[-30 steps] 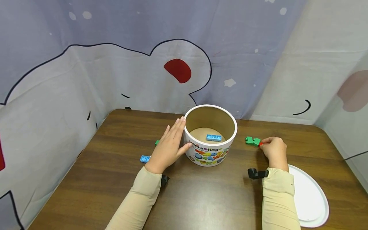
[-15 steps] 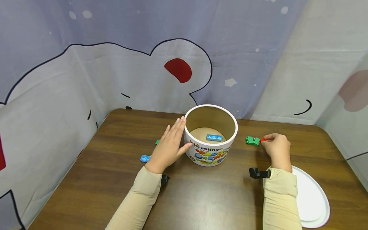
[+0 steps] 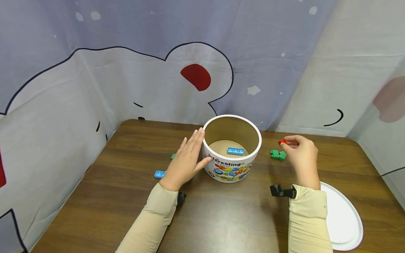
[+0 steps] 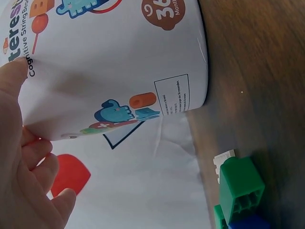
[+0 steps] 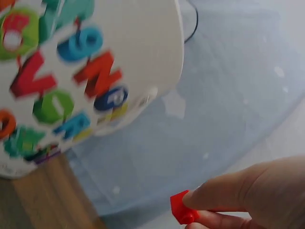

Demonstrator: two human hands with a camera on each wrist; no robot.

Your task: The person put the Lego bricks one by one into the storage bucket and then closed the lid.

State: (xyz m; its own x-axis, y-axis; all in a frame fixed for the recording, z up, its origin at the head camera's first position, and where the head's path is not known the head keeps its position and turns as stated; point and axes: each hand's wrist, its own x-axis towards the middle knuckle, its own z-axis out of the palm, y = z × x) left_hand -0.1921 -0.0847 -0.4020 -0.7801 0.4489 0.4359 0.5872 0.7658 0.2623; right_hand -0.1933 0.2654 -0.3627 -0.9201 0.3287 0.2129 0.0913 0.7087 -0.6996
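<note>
A round white bucket (image 3: pixel 229 177) with colourful print stands upright on the table, with a light blue brick (image 3: pixel 235 151) lying on its floor. My left hand (image 3: pixel 185 160) lies against the bucket's left side, its fingers straight and reaching up to the rim. In my right hand (image 3: pixel 302 154), thumb and fingers pinch a small red brick (image 5: pixel 183 208), raised above the table to the right of the bucket. Just below that hand, green bricks (image 3: pixel 277 155) rest on the table.
Another light blue brick (image 3: pixel 159 174) lies left of the bucket, partly behind my left hand. A green brick (image 4: pixel 240 186) stands near it in the left wrist view. Beneath my right forearm is a white lid (image 3: pixel 343 218). A printed curtain (image 3: pixel 152 80) hangs behind the table.
My right hand has lifted the red brick up off the table, away from the green bricks and slightly left. The left hand stays against the bucket.
</note>
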